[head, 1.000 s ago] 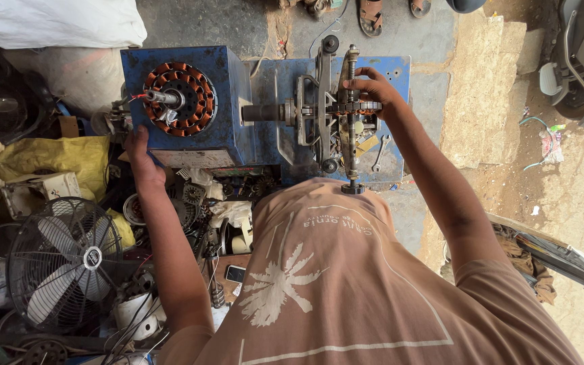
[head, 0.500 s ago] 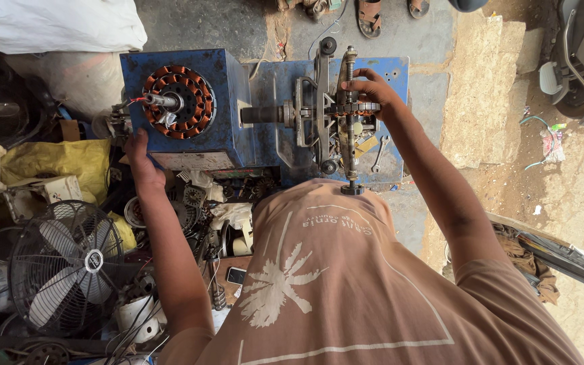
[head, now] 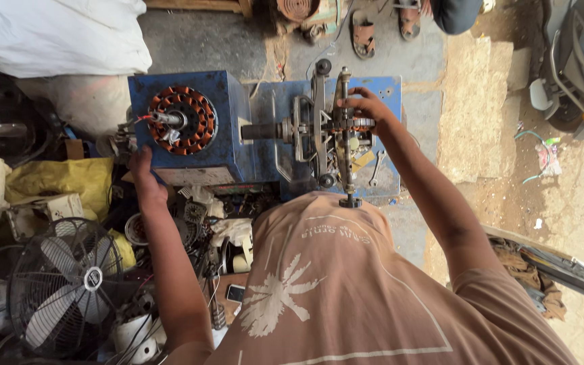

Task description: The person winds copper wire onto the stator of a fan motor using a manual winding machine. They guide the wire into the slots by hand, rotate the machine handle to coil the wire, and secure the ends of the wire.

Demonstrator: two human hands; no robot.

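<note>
Blue coil-winding machine [head: 238,145]: stands at the middle of the scene on a grey concrete floor [head: 211,40], far side of the seated person's lap. Two parts: a blue box at left and a flat blue base at right.

Stator core [head: 182,120]: round, with orange-brown copper windings, mounted on the top face of the blue box, a metal spindle through its middle. A red wire leads off its left edge.

Winding frame [head: 329,135]: grey metal arms and a long rod on the right base, joined to the box by a dark shaft. A spanner [head: 376,169] lies on the base just right of the frame.

Left hand [head: 144,172]: at the near left corner of the blue box, touching its edge; fingers bent downward over the side, whether they clench anything cannot be told.

Right hand [head: 366,108]: on top of the winding frame, fingers curled round the small copper-wound part at its right end, grasping it.

Packages and labels: a large white sack [head: 55,34] far left; a crumpled yellow bag [head: 62,179] left of the box; a small cream carton [head: 49,206] just near the bag. A small pale rectangular label sits on the front of the blue box, print too small to tell.

Other items: a black cage fan [head: 69,287] at near left among scrap parts and wire; two brown sandals [head: 383,27] far beyond the machine.
</note>
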